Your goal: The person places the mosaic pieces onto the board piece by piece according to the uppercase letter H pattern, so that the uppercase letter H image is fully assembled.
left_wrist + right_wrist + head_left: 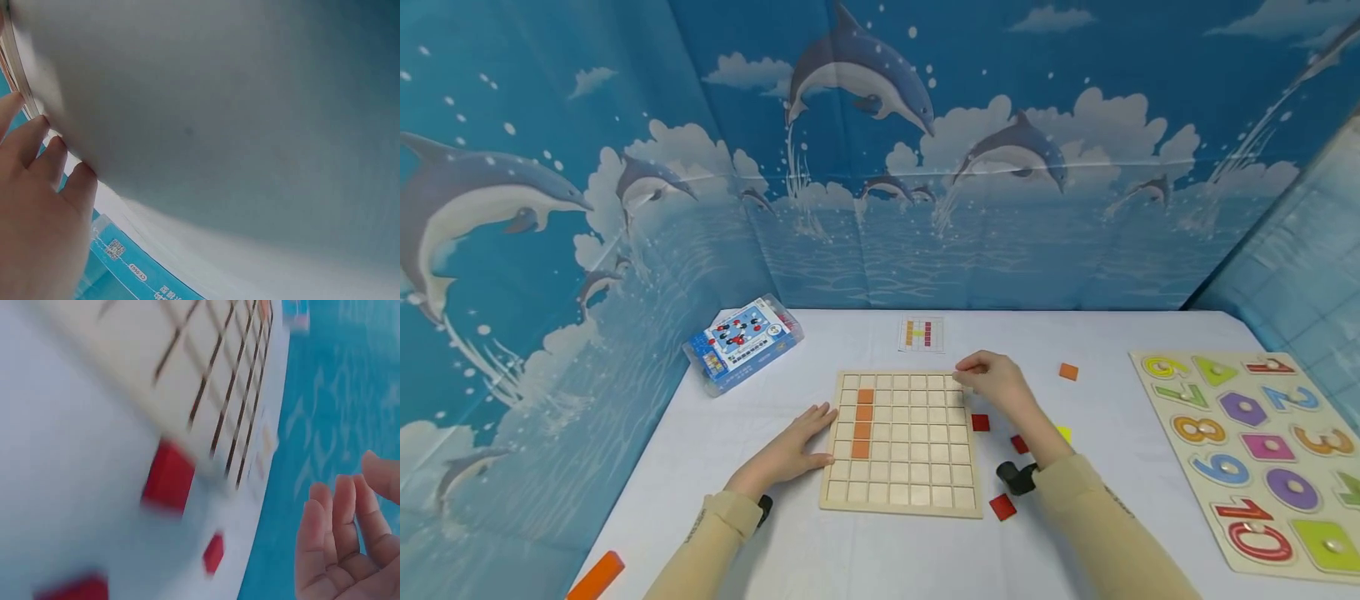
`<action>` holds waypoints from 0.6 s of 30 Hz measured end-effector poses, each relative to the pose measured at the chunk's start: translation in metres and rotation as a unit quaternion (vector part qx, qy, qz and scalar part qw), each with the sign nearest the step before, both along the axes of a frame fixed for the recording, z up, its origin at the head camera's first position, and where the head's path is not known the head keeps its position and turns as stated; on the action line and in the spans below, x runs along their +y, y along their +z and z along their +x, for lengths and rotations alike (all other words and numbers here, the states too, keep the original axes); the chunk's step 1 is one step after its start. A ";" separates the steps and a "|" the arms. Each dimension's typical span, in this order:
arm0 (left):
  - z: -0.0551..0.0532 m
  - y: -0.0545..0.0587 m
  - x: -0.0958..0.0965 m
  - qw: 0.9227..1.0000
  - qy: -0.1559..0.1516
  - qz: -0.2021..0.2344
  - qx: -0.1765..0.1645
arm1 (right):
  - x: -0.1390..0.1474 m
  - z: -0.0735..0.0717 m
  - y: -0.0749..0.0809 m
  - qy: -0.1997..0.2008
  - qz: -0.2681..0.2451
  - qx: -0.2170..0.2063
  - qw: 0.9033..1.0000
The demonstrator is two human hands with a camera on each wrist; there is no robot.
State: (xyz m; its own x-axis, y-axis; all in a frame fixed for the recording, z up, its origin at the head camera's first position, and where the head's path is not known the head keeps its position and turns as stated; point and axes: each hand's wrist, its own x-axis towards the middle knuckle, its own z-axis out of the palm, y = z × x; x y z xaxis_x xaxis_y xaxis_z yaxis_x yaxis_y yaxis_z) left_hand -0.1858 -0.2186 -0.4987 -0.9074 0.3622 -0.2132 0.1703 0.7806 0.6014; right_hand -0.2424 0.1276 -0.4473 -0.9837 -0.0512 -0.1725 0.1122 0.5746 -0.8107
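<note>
A wooden grid board (901,510) lies on the table, with several orange square tiles (862,431) in one column at its left. My left hand (790,446) touches the board's left edge with spread fingers; in the left wrist view its fingertips (47,122) lie along that edge. Over the board's top right corner is my right hand (996,379), its thumb and fingers loosely bent. In the right wrist view I see no tile in that hand (350,544). Red tiles (981,422) lie right of the board, one near a black wrist device (1017,477).
A pattern card (921,334) lies behind the board. Back left is a blue boxed set (743,343). A loose orange tile (1068,372) and a partly hidden yellow tile (1064,433) lie right. A number puzzle board (1217,533) is far right, an orange block (597,577) front left.
</note>
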 end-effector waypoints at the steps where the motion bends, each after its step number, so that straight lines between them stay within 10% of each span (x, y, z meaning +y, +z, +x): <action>1: 0.000 0.000 0.000 1.000 0.000 0.000 0.000 | 0.011 -0.004 0.000 -0.011 0.000 -0.007 1.000; 18: -0.003 -0.005 -0.002 1.000 0.001 -0.006 0.002 | 0.146 -0.037 -0.023 -0.112 -0.002 -0.080 0.990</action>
State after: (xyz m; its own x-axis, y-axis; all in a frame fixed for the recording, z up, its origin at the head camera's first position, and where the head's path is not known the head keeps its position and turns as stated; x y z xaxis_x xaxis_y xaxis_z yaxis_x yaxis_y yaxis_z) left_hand -0.1884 -0.2209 -0.5041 -0.9092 0.3572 -0.2139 0.1706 0.7882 0.5913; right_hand -0.2792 0.2741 -0.4706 -0.9307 0.1650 -0.3264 0.3634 0.5176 -0.7746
